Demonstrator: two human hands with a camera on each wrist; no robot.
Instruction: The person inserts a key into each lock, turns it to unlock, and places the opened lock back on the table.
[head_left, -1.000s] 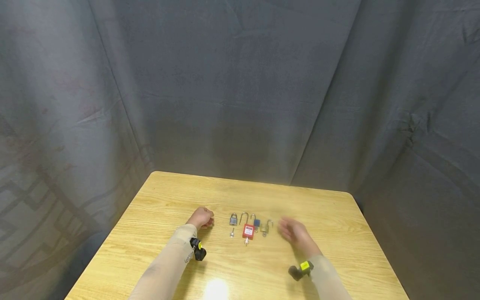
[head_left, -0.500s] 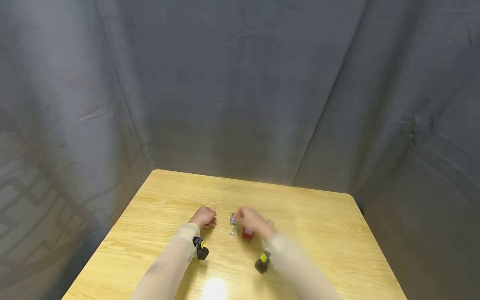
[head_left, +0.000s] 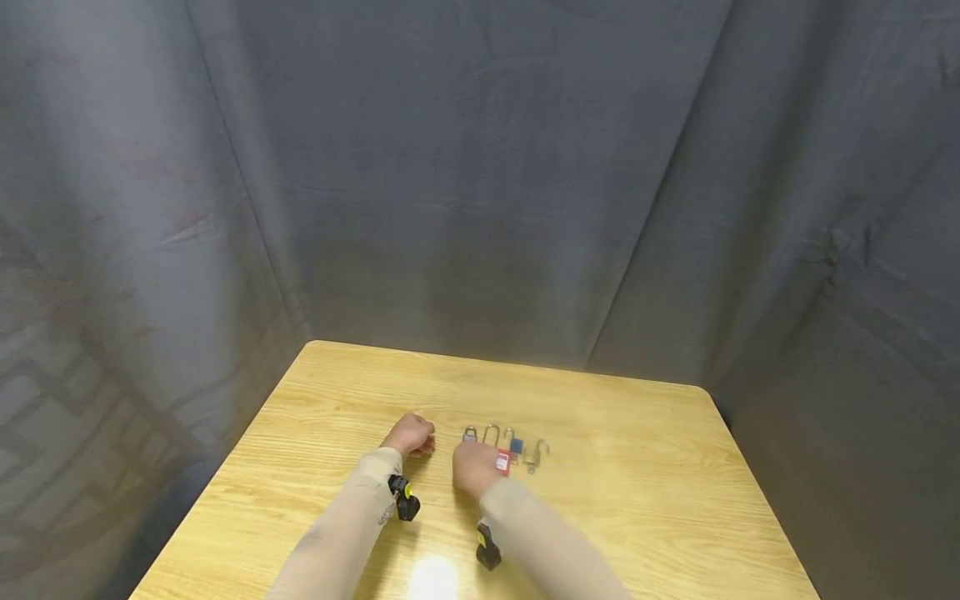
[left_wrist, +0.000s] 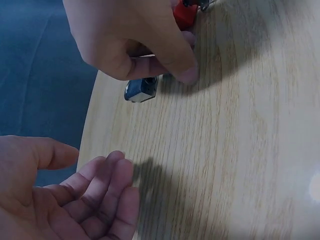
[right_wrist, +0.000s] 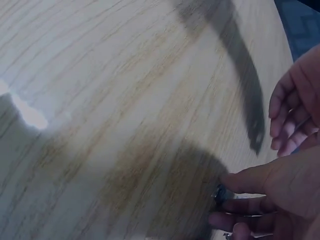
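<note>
Silver padlock (left_wrist: 141,89), frame centre, pinched by right hand (head_left: 474,468) fingers (left_wrist: 186,73); lift straight off bench (head_left: 645,467). Left hand (head_left: 408,434) loosely curled, empty.

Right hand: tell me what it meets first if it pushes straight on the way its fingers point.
Probably the silver padlock, which lies right at the right hand fingertips; whether they already touch it is unclear.

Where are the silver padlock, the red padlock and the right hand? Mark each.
silver padlock (left_wrist: 141,89), left wrist view, on its metal body.
red padlock (head_left: 503,461), head view, on its red body.
right hand (head_left: 474,467), head view, on its back.
</note>
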